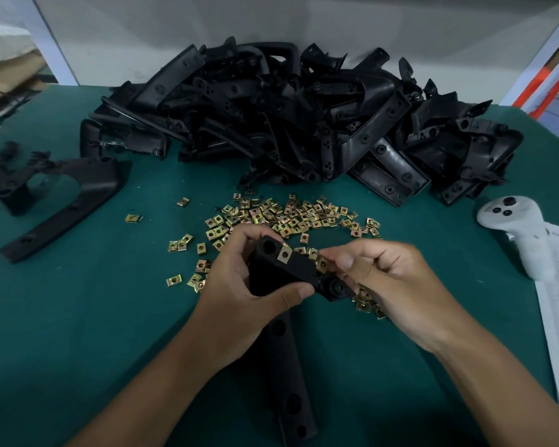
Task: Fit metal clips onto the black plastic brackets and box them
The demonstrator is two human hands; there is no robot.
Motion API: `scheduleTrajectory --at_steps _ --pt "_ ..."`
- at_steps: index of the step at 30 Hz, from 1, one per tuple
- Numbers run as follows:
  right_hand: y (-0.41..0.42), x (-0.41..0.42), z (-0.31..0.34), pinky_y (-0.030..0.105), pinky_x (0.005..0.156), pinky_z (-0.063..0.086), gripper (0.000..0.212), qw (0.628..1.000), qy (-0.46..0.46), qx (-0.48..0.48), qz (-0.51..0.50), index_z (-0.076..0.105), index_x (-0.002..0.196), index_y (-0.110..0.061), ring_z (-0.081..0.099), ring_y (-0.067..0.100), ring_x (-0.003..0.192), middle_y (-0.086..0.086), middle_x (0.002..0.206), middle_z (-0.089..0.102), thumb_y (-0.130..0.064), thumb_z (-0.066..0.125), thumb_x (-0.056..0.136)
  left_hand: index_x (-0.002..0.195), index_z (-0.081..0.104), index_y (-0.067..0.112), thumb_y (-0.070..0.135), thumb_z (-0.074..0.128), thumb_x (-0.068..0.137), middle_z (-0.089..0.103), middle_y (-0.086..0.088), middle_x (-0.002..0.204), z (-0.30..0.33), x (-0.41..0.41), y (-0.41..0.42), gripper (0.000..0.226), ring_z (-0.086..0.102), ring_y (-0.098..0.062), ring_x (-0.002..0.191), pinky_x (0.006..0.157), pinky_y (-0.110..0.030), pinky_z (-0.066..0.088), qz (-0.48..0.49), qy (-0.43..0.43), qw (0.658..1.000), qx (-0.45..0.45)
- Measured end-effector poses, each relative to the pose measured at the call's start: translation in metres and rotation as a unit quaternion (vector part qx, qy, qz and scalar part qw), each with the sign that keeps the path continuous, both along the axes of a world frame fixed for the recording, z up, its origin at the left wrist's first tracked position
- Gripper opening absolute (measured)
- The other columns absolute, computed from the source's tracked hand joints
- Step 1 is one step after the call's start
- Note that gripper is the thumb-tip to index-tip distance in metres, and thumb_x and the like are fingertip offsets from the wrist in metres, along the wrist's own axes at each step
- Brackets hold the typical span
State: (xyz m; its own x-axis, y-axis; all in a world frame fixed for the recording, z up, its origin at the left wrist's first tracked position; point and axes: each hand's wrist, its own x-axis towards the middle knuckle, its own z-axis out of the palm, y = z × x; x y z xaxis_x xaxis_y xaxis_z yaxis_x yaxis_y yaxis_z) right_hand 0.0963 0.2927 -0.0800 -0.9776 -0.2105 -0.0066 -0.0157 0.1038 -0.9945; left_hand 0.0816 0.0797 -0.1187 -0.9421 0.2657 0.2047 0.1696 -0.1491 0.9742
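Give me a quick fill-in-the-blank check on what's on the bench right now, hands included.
1. The left hand grips a black ____ with one clip already fitted.
2. The right hand pinches a metal ____ beside that bracket.
3. The loose clips lie on a ____ mat.
4. The white controller lies on the person's ____ side.

Missing words: bracket; clip; green; right
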Motion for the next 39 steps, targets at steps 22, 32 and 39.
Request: scheduleTrajectory --at_steps 22,32,39 --pt "0.039 0.083 0.053 0.007 0.054 0.04 0.019 0.917 0.218 0.318 -0.102 0.076 0.093 -0.033 0.063 0.0 0.065 -0.022 0.083 0.07 -0.04 0.083 0.077 0.104 0.065 0.044 0.035 0.073 0.085 0.068 0.018 0.103 0.034 0.04 0.038 0.022 0.067 0.0 0.094 0.076 -0.009 0.049 -0.079 0.035 0.993 -0.078" --pt "0.137 0.291 0.072 0.015 0.069 0.05 0.022 0.841 0.116 0.413 -0.329 0.076 0.091 -0.025 0.069 0.001 0.077 -0.015 0.085 0.074 -0.018 0.088 0.074 0.098 0.065 0.037 0.028 0.08 0.081 0.071 0.025 0.095 0.048 0.14 0.196 0.025 0.067 0.003 0.092 0.08 -0.013 0.049 -0.291 0.223 0.92 -0.139" --pt "0.164 0.392 0.071 0.008 0.065 0.042 0.021 0.778 0.027 0.457 -0.43 0.076 0.098 -0.029 0.064 -0.005 0.075 -0.023 0.089 0.072 -0.026 0.086 0.079 0.104 0.062 0.037 0.035 0.074 0.085 0.069 0.025 0.099 0.04 0.209 0.273 0.022 0.066 0.001 0.096 0.079 -0.02 0.051 -0.401 0.22 0.88 -0.127"
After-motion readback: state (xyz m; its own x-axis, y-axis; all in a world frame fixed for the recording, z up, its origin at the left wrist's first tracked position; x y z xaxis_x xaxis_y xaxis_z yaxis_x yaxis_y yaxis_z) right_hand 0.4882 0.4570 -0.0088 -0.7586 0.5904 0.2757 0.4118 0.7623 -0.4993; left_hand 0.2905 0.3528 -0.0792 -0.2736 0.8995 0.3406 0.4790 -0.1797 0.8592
